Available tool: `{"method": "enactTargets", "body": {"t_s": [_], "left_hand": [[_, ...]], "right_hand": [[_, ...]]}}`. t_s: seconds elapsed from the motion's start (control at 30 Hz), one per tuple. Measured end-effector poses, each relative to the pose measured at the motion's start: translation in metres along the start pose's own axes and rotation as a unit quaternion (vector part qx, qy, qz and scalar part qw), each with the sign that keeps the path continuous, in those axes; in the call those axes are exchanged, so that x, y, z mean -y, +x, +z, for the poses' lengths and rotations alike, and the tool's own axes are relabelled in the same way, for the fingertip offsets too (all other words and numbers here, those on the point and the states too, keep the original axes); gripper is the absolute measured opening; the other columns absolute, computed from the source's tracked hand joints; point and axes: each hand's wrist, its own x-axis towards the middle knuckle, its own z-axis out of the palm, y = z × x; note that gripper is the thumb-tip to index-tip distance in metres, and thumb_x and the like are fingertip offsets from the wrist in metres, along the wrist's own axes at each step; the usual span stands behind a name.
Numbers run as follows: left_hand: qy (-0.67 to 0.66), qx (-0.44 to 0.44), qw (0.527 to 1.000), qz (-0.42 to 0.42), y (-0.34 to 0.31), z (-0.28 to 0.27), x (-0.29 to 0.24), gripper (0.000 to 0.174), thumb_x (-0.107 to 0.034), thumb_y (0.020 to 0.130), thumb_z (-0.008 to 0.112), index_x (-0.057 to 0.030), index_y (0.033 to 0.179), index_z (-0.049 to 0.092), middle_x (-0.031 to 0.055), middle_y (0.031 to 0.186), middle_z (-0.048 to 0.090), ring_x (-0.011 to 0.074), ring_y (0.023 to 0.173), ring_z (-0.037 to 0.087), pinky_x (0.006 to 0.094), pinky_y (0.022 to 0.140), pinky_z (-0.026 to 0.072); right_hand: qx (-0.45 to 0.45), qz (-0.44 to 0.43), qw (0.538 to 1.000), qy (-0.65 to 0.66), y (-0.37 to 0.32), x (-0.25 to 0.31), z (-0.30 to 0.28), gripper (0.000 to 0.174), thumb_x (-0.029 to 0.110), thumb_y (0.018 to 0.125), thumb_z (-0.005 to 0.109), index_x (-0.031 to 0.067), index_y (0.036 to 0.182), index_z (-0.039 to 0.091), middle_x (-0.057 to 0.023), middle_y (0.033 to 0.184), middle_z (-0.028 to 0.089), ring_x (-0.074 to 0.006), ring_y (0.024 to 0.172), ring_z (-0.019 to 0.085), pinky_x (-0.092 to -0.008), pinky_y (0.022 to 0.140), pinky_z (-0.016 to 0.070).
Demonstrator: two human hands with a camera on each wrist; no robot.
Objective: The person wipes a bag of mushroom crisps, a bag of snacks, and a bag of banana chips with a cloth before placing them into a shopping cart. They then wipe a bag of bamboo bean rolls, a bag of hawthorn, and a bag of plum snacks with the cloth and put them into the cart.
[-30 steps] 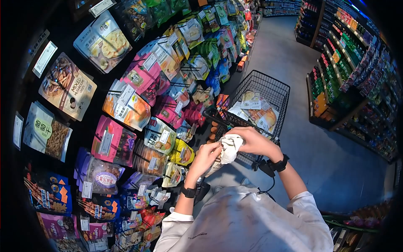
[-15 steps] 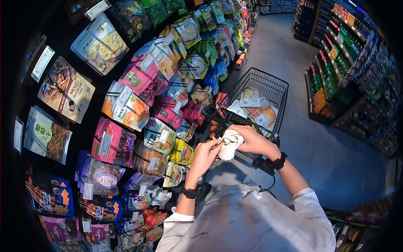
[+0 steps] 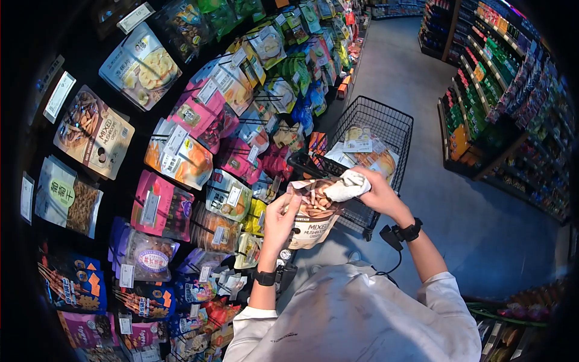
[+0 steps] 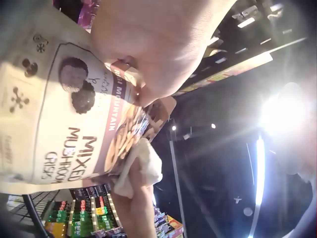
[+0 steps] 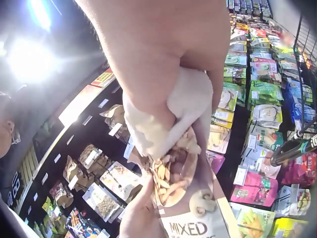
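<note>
A pouch of mixed mushroom crisps (image 3: 313, 232) is held in front of the body, its printed front turned up toward the head view. My left hand (image 3: 281, 218) pinches its upper left edge, thumb on the front. At the opposite top corner my right hand (image 3: 379, 194) grips a crumpled white cloth (image 3: 348, 186) laid over the pouch's edge. The right wrist view shows the cloth (image 5: 190, 96) bunched under the right hand's fingers, just above the printed mushrooms. From the left wrist, the pouch's lettered front (image 4: 54, 124) fills the left side.
A black wire shopping cart (image 3: 412, 120) with several packs (image 3: 362, 148) inside stands just ahead. Hanging snack pouches (image 3: 181, 154) line the rack on my left, including matching mushroom crisps (image 3: 95, 131). Bottle shelves (image 3: 482, 108) stand across the aisle floor (image 3: 434, 199).
The pouch, earlier seen nearly edge-on and mostly behind the cloth, has turned to show its front. My hands have spread apart, the right one moving up and right with the cloth.
</note>
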Motion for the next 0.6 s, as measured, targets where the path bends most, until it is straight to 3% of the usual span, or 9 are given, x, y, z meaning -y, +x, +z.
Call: {"method": "enactTargets", "body": {"t_s": [0.07,0.1,0.27,0.33,0.5,0.6], "left_hand": [[-0.051,-0.029,0.998,0.015,0.002,0.002,0.003,0.038,-0.029,0.107,0.051,0.0044,0.114,0.067,0.0027,0.099,0.07,0.006,0.088,0.059,0.0233,0.08,0.0478],[-0.162,-0.011,0.987,-0.015,0.0,0.008,-0.014,0.045,-0.032,0.11,0.043,0.0067,0.121,0.063,0.0054,0.109,0.069,0.0083,0.094,0.06,0.0255,0.086,0.0482],[-0.171,-0.054,0.984,0.01,0.005,0.015,-0.002,0.048,-0.033,0.11,0.041,0.0077,0.126,0.059,0.0091,0.116,0.068,0.0108,0.102,0.062,0.0271,0.093,0.0476],[-0.259,-0.074,0.963,0.016,0.005,0.012,-0.002,0.045,-0.032,0.109,0.043,0.0065,0.128,0.058,0.0119,0.122,0.067,0.0159,0.108,0.064,0.0299,0.097,0.0482],[-0.366,-0.149,0.918,-0.007,0.013,0.01,-0.008,0.044,-0.03,0.108,0.045,0.0039,0.136,0.052,0.0128,0.138,0.057,0.0199,0.125,0.057,0.0359,0.107,0.0444],[-0.362,-0.167,0.917,0.012,0.015,0.009,-0.006,0.047,-0.033,0.108,0.046,0.0054,0.135,0.052,0.0145,0.138,0.057,0.0199,0.126,0.056,0.0347,0.109,0.0412]], "right_hand": [[-0.087,0.042,0.99,0.106,0.001,0.0,0.003,0.032,-0.001,0.082,0.068,-0.0014,0.113,0.063,-0.0081,0.104,0.072,-0.015,0.097,0.066,-0.0305,0.088,0.0503],[-0.08,0.06,0.979,0.176,0.003,0.004,0.002,0.034,0.003,0.084,0.073,-0.0012,0.117,0.063,-0.0043,0.11,0.07,-0.0103,0.102,0.063,-0.0292,0.093,0.0495],[-0.069,0.035,0.971,0.226,0.002,-0.003,0.01,0.038,0.005,0.086,0.072,-0.0008,0.122,0.062,-0.0043,0.112,0.07,-0.0113,0.103,0.063,-0.0296,0.093,0.0495],[-0.096,0.091,0.978,0.161,-0.001,-0.002,0.008,0.037,0.007,0.086,0.073,-0.0004,0.121,0.063,-0.0038,0.111,0.071,-0.011,0.102,0.064,-0.0294,0.093,0.0497],[-0.025,0.101,0.968,0.228,-0.002,-0.005,0.018,0.034,0.011,0.087,0.074,-0.0007,0.118,0.065,-0.0023,0.109,0.071,-0.0085,0.098,0.064,-0.0274,0.088,0.0512],[0.055,0.105,0.97,0.214,-0.005,-0.007,0.023,0.043,0.01,0.085,0.076,-0.0022,0.124,0.062,-0.0044,0.115,0.07,-0.0094,0.103,0.062,-0.029,0.092,0.0504]]}}
